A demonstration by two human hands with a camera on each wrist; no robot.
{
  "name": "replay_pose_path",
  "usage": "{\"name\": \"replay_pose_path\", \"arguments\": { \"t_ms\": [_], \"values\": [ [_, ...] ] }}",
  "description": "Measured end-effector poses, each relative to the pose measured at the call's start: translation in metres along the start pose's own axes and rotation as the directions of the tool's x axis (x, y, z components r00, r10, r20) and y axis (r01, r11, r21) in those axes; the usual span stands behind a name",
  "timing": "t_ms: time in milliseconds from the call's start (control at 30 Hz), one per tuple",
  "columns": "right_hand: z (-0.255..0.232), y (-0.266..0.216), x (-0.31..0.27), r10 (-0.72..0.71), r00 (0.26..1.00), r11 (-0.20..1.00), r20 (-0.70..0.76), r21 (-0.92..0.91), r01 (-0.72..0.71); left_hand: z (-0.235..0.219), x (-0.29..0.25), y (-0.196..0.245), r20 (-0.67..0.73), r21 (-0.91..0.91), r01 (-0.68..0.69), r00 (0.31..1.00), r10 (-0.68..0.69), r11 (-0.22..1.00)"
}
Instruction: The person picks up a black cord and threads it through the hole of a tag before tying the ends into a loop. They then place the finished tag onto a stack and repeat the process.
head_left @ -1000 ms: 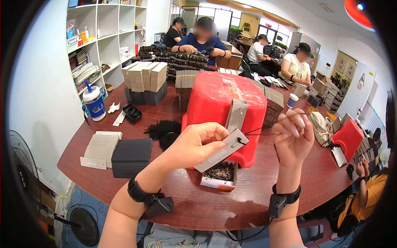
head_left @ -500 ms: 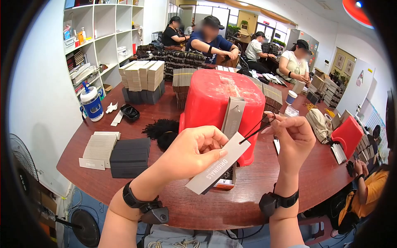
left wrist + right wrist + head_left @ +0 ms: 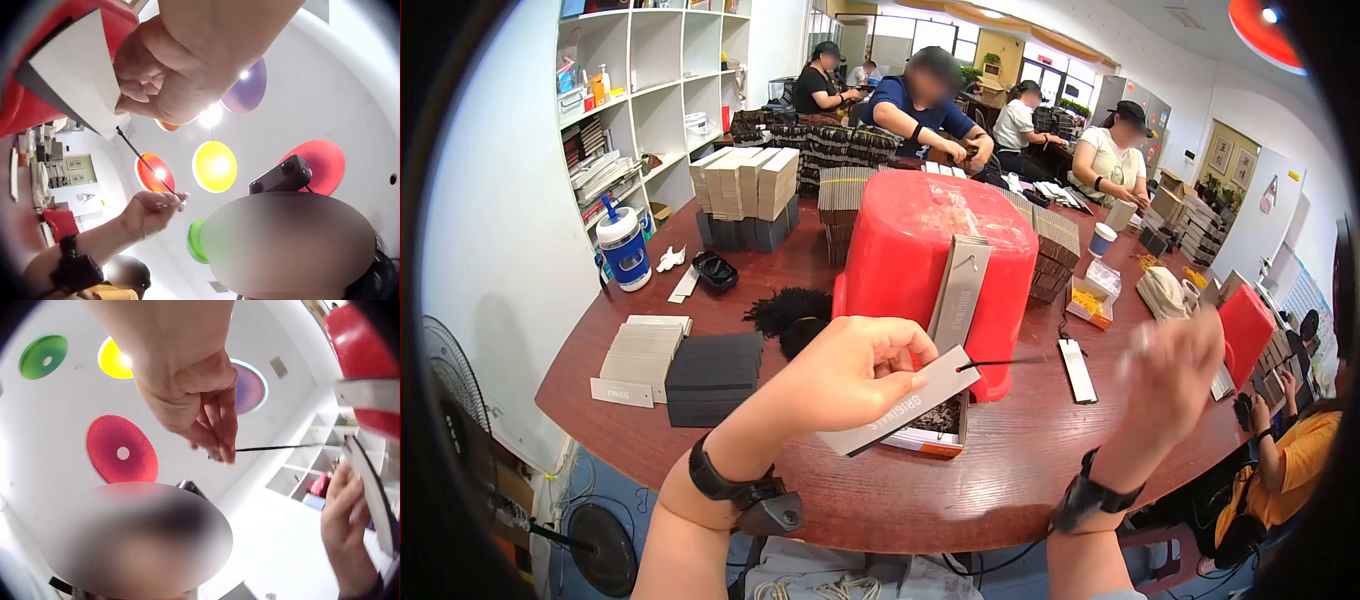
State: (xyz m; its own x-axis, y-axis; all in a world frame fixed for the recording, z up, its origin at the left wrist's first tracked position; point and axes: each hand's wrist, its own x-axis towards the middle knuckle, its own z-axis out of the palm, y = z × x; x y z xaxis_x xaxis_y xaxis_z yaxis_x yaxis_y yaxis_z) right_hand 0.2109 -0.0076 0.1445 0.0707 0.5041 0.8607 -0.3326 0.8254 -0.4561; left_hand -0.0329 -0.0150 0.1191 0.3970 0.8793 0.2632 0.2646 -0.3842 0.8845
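Observation:
My left hand [image 3: 865, 375] pinches a light grey hang tag [image 3: 925, 403] printed "ORIGINALS", with a dark card behind it. A black cord [image 3: 1005, 361] runs from the hole at the tag's upper end. Out to the right, my right hand [image 3: 1175, 385] is blurred in the head view. In the right wrist view, the fingertips of that hand [image 3: 206, 415] pinch the cord's far end, and the cord [image 3: 281, 447] is stretched straight towards the tag. Below the tag stands a small open box [image 3: 940, 442] of dark strings, partly covered by it.
An upturned red tub [image 3: 940, 230] stands ahead, a stack of grey tags [image 3: 960, 295] against its front. Left lie grey tags [image 3: 640, 355] and dark cards [image 3: 715, 378]. A finished-looking tag with cord [image 3: 1077, 372] and a box of yellow bands [image 3: 1090, 303] lie right. People sit beyond.
My right hand takes up the cord near the tag, then draws it away to the right, pulling it straight. The left hand keeps hold of the tag and has lowered slightly.

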Motion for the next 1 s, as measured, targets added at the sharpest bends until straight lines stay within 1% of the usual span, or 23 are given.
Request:
{"name": "replay_pose_path", "arguments": {
  "t_ms": [33, 67, 133, 167, 200, 267, 300, 333, 367, 400, 433, 467, 533, 600, 633, 667, 700, 733, 800, 867, 933, 967, 1000],
  "values": [
    [0.013, 0.001, -0.011, -0.135, 0.985, 0.962, 0.106, 0.25, 0.105, 0.003, 0.0, 0.0, -0.035, -0.001, -0.008, 0.999, 0.008, 1.0],
    [0.018, 0.0, -0.014, -0.137, 0.985, 0.962, 0.108, 0.251, 0.106, 0.006, 0.0, 0.001, -0.037, -0.001, -0.009, 0.999, 0.009, 1.0],
    [0.023, -0.002, -0.018, -0.083, 0.988, 0.993, -0.126, -0.097, 0.071, 0.009, -0.002, 0.003, -0.058, 0.094, 0.02, 0.998, -0.015, 0.995],
    [0.013, 0.004, 0.001, -0.01, 0.996, 1.0, -0.085, -0.013, 0.009, 0.008, -0.001, -0.005, 0.047, -0.027, 0.01, 0.999, -0.009, 1.0],
    [0.01, 0.013, 0.01, -0.009, 0.996, 1.0, -0.085, -0.015, 0.008, 0.008, -0.002, -0.002, 0.048, -0.029, 0.011, 0.999, -0.01, 1.0],
    [0.003, 0.035, 0.018, 0.25, 0.934, 0.966, -0.254, -0.006, -0.259, 0.003, -0.002, 0.006, 0.293, -0.333, 0.156, 0.954, -0.055, 0.93],
    [0.001, 0.044, 0.016, 0.282, 0.944, 0.954, -0.172, -0.055, -0.295, 0.003, -0.001, 0.003, 0.289, -0.318, 0.205, 0.951, -0.111, 0.926],
    [0.0, 0.049, 0.013, 0.317, 0.944, 0.939, -0.091, -0.108, -0.326, 0.002, -0.001, 0.003, 0.288, -0.317, 0.2, 0.952, -0.108, 0.927],
    [0.001, 0.049, 0.008, 0.399, 0.91, 0.894, -0.113, -0.172, -0.414, 0.003, 0.0, 0.002, 0.222, -0.436, 0.211, 0.967, -0.122, 0.875],
    [0.013, 0.047, 0.005, 0.364, 0.922, 0.884, -0.13, -0.264, -0.386, 0.004, 0.001, 0.0, 0.16, -0.551, 0.212, 0.976, -0.147, 0.807],
    [0.016, 0.047, 0.0, 0.352, 0.929, 0.871, -0.111, -0.326, -0.369, 0.007, 0.005, -0.008, 0.06, -0.61, 0.147, 0.988, -0.14, 0.779],
    [0.018, 0.046, -0.007, 0.342, 0.935, 0.854, -0.09, -0.386, -0.35, 0.01, 0.005, -0.007, 0.063, -0.612, 0.149, 0.988, -0.14, 0.777],
    [0.031, 0.032, -0.023, 0.581, 0.807, 0.76, 0.107, -0.425, -0.491, 0.015, 0.007, -0.005, -0.166, -0.631, 0.015, 0.974, -0.154, 0.775],
    [0.041, 0.027, -0.041, 0.733, 0.64, 0.647, 0.229, -0.525, -0.553, 0.021, 0.007, -0.006, -0.153, -0.641, 0.01, 0.978, -0.141, 0.767],
    [0.043, 0.025, -0.045, 0.795, 0.568, 0.594, 0.215, -0.469, -0.654, 0.025, 0.007, -0.006, -0.149, -0.653, 0.014, 0.978, -0.147, 0.757],
    [0.039, 0.026, -0.044, 0.797, 0.566, 0.59, 0.21, -0.468, -0.658, 0.028, 0.007, -0.007, -0.146, -0.664, 0.02, 0.977, -0.155, 0.747],
    [0.03, 0.028, -0.04, 0.727, 0.674, 0.651, 0.132, -0.447, -0.614, 0.028, 0.006, -0.004, -0.138, -0.699, 0.011, 0.979, -0.15, 0.715],
    [0.017, 0.032, -0.035, 0.64, 0.766, 0.705, 0.051, -0.434, -0.56, 0.026, 0.005, -0.002, -0.166, -0.675, -0.015, 0.977, -0.132, 0.738],
    [-0.033, 0.045, -0.017, 0.505, 0.851, 0.744, -0.143, -0.428, -0.513, 0.018, 0.005, -0.001, -0.229, -0.623, -0.048, 0.965, -0.124, 0.781],
    [-0.071, 0.042, 0.006, 0.458, 0.823, 0.641, -0.337, -0.517, -0.568, 0.011, 0.003, 0.002, -0.273, -0.598, -0.084, 0.956, -0.105, 0.797],
    [-0.117, 0.052, 0.018, 0.481, 0.8, 0.484, -0.358, -0.653, -0.583, 0.007, 0.003, 0.004, -0.283, -0.599, -0.094, 0.954, -0.1, 0.795],
    [-0.139, 0.062, 0.018, 0.516, 0.797, 0.424, -0.316, -0.714, -0.557, 0.006, 0.003, 0.005, -0.279, -0.599, -0.092, 0.955, -0.1, 0.795],
    [-0.164, 0.076, 0.014, 0.605, 0.764, 0.339, -0.227, -0.794, -0.504, 0.005, 0.004, 0.004, -0.274, -0.604, -0.089, 0.957, -0.101, 0.792]
  ]
}}
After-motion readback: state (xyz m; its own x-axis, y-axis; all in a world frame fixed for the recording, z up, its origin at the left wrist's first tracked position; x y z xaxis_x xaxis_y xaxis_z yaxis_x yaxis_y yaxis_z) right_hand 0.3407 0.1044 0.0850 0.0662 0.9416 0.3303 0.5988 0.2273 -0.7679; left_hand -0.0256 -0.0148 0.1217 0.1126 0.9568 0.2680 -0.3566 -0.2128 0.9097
